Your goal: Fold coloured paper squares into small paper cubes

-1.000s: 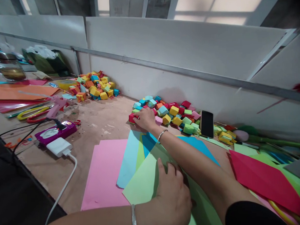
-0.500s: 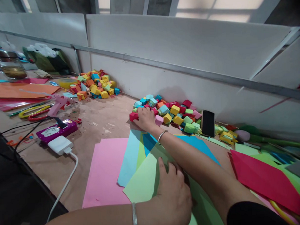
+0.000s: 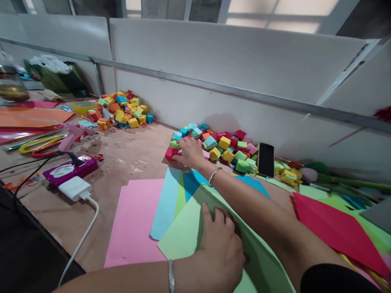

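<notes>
My left hand [image 3: 221, 248] lies on a light green sheet [image 3: 182, 232] near the bottom middle, its fingers apart. Across the sheet reaches my right arm, and my right hand [image 3: 191, 153] rests at the left side of a pile of small folded paper cubes [image 3: 228, 156]. Its fingertips are among the cubes, beside a red one [image 3: 171, 153]; whether they hold one is hidden. Light blue paper [image 3: 165, 205] and pink paper [image 3: 137, 221] show beneath and left of the green sheet. The green sheet's right part curves up beside my right forearm.
A second cube pile [image 3: 120, 110] sits against the wall at the back left. A phone [image 3: 265, 160] is right of the near pile. On the left are a purple power strip [image 3: 71, 169], white charger [image 3: 75, 188] and pink glue gun [image 3: 72, 134]. Red paper [image 3: 336, 231] lies right.
The view has shifted slightly. The green sheet's right edge now bulges up beside my right forearm. Both hands stay in nearly the same places.
</notes>
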The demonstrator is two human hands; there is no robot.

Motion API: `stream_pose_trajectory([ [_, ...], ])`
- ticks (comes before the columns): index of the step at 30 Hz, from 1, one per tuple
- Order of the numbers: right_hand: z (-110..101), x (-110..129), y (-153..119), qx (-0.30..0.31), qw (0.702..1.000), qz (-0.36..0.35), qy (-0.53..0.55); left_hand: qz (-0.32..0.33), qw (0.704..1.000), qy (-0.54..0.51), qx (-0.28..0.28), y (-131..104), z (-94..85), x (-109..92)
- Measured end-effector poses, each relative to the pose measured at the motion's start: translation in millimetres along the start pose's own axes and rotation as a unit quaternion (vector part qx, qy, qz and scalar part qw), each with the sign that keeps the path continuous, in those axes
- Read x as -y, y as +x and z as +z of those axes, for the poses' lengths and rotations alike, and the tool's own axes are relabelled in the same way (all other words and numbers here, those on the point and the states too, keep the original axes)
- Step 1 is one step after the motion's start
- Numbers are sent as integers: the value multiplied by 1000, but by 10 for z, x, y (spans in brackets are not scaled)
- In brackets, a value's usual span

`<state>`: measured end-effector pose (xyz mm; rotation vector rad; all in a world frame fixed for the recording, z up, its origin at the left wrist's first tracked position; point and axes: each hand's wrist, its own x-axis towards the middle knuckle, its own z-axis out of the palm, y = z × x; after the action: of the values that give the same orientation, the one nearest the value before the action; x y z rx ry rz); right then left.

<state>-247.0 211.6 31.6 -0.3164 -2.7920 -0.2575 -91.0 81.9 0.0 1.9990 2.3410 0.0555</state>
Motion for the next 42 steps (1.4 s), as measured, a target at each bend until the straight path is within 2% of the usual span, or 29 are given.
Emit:
stream_pose_trajectory([
  [6, -65, 90, -37, 56, 997, -55, -11, 3, 1000, 10, -22, -10, 68, -3],
  [9, -112, 125, 28, 107, 992, -71, -17, 1, 1000, 9, -26, 0, 102, -7],
  [13, -164, 107, 167, 189, 978, -79, -32, 6, 1000, 10, 1, 8, 61, -14],
  [16, -202, 64, 234, 222, 969, -99, -46, 7, 1000, 9, 29, 6, -5, -11],
  [20, -243, 16, 252, 204, 966, -143, -69, 5, 999, 15, 41, 7, -31, -4],
  [24, -241, 15, 242, 161, 970, -162, -82, 3, 1000, 19, 15, 7, 8, -7],
  [30, -187, 49, 227, 135, 976, -154, -71, 7, 1000, 20, 3, -4, 27, -5],
  [37, -144, 57, 239, 117, 986, -116, -22, 2, 998, 23, -52, 10, 176, -34],
  [42, -176, 130, 292, 98, 989, -107, 2, 2, 999, 30, -28, 25, 126, -18],
])
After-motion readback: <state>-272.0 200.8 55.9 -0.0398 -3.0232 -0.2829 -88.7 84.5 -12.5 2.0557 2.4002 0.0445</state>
